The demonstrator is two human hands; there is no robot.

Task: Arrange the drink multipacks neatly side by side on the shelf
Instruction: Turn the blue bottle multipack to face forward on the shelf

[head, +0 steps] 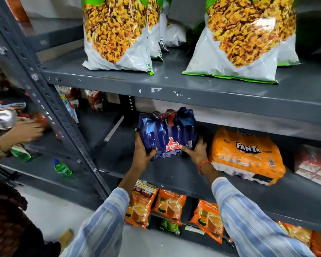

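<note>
Hands, left hand [144, 152] and right hand [195, 152], hold the blue multipack [167, 132] at both sides on the middle shelf [156, 175], near the orange multipack [246, 156]. Next, I think, slide it right until they touch.

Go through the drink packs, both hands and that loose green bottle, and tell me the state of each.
Thums Up multipack: upright, gripped on both sides.
Fanta multipack: lying on the shelf, untouched.
Left hand: gripping the blue pack's left side.
Right hand: gripping its right side.
Green bottle: lying on its side.
</note>
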